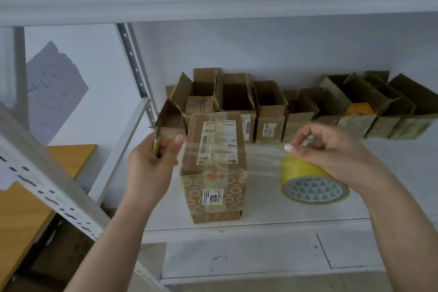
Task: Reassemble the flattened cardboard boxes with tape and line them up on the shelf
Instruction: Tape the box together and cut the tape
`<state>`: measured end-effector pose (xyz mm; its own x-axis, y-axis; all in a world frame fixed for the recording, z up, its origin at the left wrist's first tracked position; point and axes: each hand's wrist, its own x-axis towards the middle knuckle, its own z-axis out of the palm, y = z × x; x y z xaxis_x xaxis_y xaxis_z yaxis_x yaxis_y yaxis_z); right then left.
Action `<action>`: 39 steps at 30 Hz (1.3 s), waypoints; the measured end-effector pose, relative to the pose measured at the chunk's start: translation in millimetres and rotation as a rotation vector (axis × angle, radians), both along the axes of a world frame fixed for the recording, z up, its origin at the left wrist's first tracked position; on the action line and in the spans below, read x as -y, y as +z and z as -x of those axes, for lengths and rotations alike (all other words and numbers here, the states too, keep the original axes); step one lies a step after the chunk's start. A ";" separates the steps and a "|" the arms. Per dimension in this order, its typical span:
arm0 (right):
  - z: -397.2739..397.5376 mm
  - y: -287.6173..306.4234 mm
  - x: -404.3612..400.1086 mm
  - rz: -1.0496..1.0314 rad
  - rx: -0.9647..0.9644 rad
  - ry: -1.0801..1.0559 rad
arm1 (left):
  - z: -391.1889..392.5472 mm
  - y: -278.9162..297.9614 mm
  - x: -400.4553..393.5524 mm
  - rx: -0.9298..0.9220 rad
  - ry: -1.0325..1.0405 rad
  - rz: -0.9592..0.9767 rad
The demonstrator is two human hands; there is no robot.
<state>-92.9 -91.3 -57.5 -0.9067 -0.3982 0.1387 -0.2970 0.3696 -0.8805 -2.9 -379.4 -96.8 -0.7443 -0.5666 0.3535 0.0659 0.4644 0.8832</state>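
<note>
Left hand [151, 161] grips a cutter [157, 142] beside the box [214, 168]. Right hand [331, 149] holds the tape roll [308, 180], its strip stretched across the box.

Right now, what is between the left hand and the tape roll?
In the head view, the cardboard box stands on the shelf between the left hand and the tape roll, with clear tape stretched across it.

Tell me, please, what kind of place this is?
Probably a storeroom or packing area: a white metal shelf with slotted uprights, a row of open cardboard boxes along its back, and a tape roll in use.
</note>
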 end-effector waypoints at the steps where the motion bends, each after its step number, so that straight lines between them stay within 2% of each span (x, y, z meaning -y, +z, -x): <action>1: 1.0 -4.1 3.9 -0.020 0.018 0.011 | -4.6 -6.2 2.0 0.011 0.010 0.002; 14: 25.4 -38.4 26.8 -0.090 0.089 -0.004 | -9.0 -40.6 12.8 0.086 0.113 -0.037; 21: 21.8 -68.2 38.5 -0.041 0.223 -0.008 | -2.5 -62.7 4.2 0.173 0.021 -0.384; 29: 14.9 -79.3 54.0 0.023 0.223 0.011 | -0.9 -73.0 -18.8 0.131 0.000 -0.522; 34: 14.7 -78.9 52.1 0.025 0.230 0.000 | 2.4 -88.9 -18.0 0.232 0.025 -0.756; 37: 13.0 -77.9 55.1 0.004 0.227 -0.005 | -0.3 -80.3 -8.9 0.251 0.013 -0.703; 39: 12.9 -77.8 57.0 -0.015 0.232 -0.005 | 0.4 -60.5 2.0 0.210 0.062 -0.538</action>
<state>-105.7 -148.3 -135.3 -0.9157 -0.3939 -0.0799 -0.0851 0.3844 -0.9193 -3.3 -381.4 -157.3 -0.7270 -0.6706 -0.1477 -0.1488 -0.0562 0.9873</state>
